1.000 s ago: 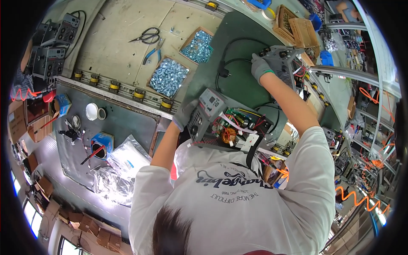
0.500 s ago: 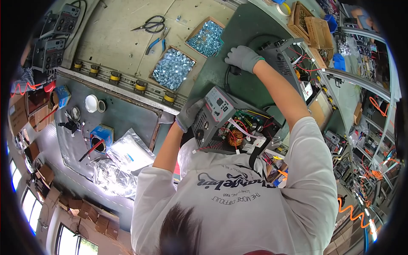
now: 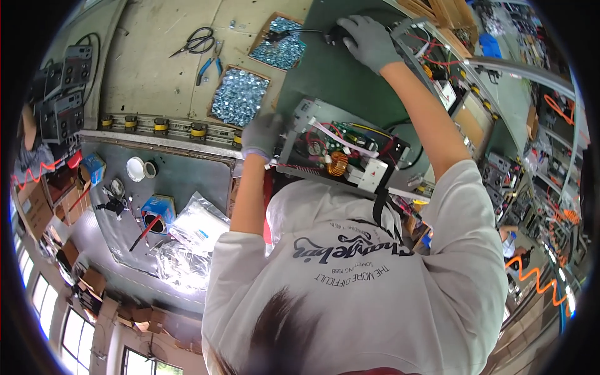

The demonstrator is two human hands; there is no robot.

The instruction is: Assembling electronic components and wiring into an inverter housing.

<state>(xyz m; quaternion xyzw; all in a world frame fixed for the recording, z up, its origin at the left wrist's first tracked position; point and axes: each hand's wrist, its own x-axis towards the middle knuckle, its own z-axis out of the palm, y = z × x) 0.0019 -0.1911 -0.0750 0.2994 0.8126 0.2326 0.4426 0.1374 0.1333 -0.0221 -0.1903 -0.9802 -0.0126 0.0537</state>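
An open metal chassis (image 3: 312,134) lies on the green mat (image 3: 312,75) in front of me, showing a circuit board, wires and a copper coil (image 3: 338,164). My left hand (image 3: 262,133), in a grey glove, grips the chassis at its left end. My right hand (image 3: 370,41), also gloved, reaches far across the mat and closes over the black end of a cable (image 3: 333,35). That cable runs left over a tray of screws (image 3: 281,45).
A second tray of shiny screws (image 3: 239,97), scissors (image 3: 200,40) and blue pliers (image 3: 209,62) lie on the beige bench. A rail with yellow rollers (image 3: 156,128) borders it. Below are plastic bags (image 3: 194,231), a blue box (image 3: 159,209) and tape rolls (image 3: 134,169). More units (image 3: 475,112) stand right.
My right hand has moved from the unit at the right across the mat to the black cable end. The chassis has tipped so its open inside faces up.
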